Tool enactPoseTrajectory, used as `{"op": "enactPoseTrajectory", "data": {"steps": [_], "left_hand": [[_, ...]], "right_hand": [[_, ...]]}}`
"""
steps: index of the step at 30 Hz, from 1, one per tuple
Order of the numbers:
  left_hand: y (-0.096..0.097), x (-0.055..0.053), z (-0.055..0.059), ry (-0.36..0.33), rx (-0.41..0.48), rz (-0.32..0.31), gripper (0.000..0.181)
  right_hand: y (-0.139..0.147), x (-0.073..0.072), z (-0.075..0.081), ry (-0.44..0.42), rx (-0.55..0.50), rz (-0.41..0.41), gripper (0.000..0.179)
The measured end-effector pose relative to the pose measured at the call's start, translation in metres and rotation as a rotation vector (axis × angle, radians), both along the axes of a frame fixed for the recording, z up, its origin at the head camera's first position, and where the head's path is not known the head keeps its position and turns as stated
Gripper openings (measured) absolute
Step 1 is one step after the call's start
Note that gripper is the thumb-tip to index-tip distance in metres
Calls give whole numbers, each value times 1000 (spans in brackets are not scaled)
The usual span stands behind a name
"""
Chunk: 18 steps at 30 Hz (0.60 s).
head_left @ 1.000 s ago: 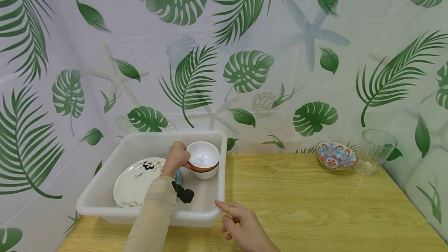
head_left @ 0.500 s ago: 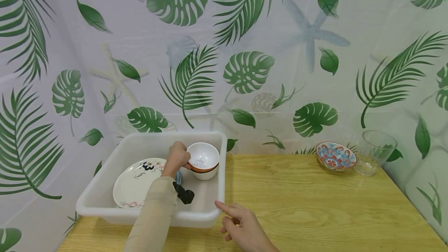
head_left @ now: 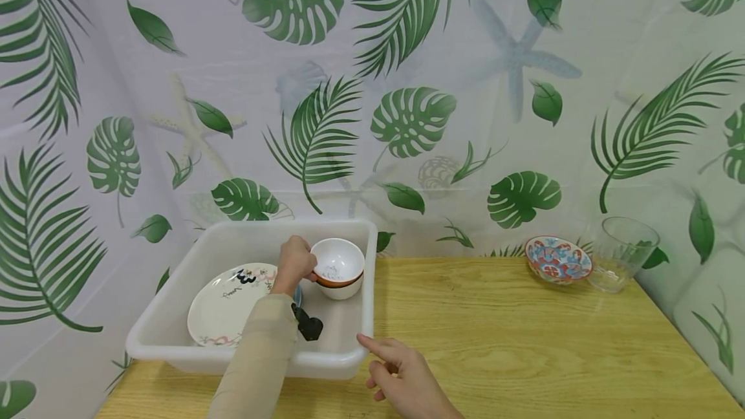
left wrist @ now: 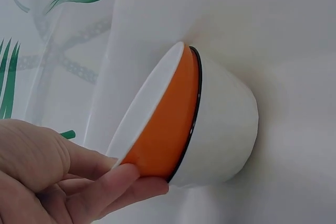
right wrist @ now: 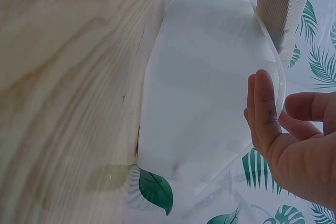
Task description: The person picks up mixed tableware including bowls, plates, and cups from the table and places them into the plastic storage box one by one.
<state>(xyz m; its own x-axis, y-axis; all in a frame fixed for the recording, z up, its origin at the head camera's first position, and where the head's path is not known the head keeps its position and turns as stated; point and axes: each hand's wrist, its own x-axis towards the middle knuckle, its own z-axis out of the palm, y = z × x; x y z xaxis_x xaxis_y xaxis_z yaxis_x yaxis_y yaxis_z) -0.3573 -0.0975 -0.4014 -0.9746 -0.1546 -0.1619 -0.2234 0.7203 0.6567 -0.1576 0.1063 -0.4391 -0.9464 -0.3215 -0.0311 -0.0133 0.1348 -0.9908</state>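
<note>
On my feeds: left hand, thumb and fingers pinching the rim of one orange bowl, which sits tilted within a white bowl beyond the fingertips; one plate, left of that hand; right hand, fingers extended, index tip at the corner rim of one white tub.

Draped nook: table, leaf-print sheeting

So there's an orange bowl with a white inside, pinched at its edge by the left hand, sitting tilted in a white bowl with a black rim. Both are in the lower middle, inside a translucent white plastic tub, lower left.
</note>
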Motion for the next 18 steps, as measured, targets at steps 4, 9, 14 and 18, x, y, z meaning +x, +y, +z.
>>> {"op": "enactPoseTrajectory", "data": {"steps": [4,9,14,18], "left_hand": [[-2,0,-3,17,-28,-10,20],[-2,1,-5,27,-61,-24,15],[-2,1,-7,5,-103,-42,11],[-2,2,-7,12,-121,-69,10]], "right_hand": [[0,0,-1,12,1,4,45],[1,1,-3,22,-7,4,45],[1,2,-5,21,-22,6,46],[1,1,-5,29,-13,5,46]]}}
